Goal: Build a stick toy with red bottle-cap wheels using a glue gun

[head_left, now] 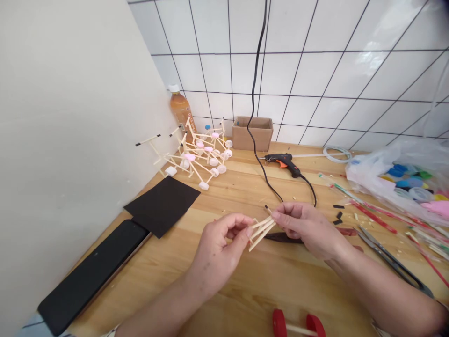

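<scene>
Stick frame [261, 229] pinched between two bare hands, on the near side of the glue gun [286, 164]

A person, seen from head height, holds a small frame of pale wooden sticks, apparently just above the wooden worktop [228, 311]. The left hand [219, 243] pinches one end between thumb and index finger. The right hand [304, 224] pinches the other end, where the sticks draw together; its fingers are pressed close, and a short black-tipped stick pokes up beside them.

The step in hand looks like aligning or checking the joints of the frame. The next move seems to call for a light, steady grip that keeps the angles true; any gluing would need one hand freed.

The glue gun lies apart from both hands. To its left stand similar stick models [190, 157] with pink and white discs. Nearer the person than the glue gun, at the bottom edge of view, are two red wheels [279, 323] joined by a stick. To the glue gun's right and nearer lie scissors [396, 267]; farther right is a clear bag [368, 164] of coloured caps.
</scene>
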Demonstrator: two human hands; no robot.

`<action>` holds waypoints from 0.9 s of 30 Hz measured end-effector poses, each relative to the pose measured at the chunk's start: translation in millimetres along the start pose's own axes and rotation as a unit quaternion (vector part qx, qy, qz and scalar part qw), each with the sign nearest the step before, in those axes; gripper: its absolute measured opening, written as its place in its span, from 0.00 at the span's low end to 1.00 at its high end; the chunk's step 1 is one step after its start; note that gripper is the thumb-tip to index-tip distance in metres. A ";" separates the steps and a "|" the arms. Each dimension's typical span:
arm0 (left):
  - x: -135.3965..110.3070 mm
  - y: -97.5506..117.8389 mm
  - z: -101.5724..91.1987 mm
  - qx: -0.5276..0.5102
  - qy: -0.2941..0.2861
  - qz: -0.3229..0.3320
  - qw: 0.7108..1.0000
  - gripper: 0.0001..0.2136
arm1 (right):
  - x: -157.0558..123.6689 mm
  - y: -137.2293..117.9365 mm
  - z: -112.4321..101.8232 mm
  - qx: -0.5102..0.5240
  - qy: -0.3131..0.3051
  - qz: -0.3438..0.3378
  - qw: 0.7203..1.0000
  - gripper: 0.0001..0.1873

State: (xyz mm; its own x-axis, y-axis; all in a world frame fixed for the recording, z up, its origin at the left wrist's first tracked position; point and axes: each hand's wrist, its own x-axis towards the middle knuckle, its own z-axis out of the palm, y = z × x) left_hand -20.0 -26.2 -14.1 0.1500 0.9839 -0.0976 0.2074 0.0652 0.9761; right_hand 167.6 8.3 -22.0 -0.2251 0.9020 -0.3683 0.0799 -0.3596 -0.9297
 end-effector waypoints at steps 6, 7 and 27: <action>1.0 -0.3 1.1 0.003 0.005 -0.003 1.000 0.05 | 0.4 -3.1 2.8 0.007 0.005 0.003 1.000 0.16; 0.9 -0.2 1.1 0.002 0.006 -0.002 1.000 0.05 | 0.3 -3.3 3.2 0.009 0.006 0.004 1.000 0.16; -2.0 5.4 -2.4 0.095 0.010 0.038 0.995 0.04 | 1.6 -4.1 5.4 -0.002 0.012 0.003 1.000 0.18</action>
State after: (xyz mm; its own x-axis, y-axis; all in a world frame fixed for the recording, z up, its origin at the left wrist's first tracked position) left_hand -21.5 -27.4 -8.2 0.1525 0.9881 -0.0198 0.3754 -0.0394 0.9260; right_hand 161.7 9.9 -18.7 -0.2021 0.9055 -0.3731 0.0845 -0.3635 -0.9278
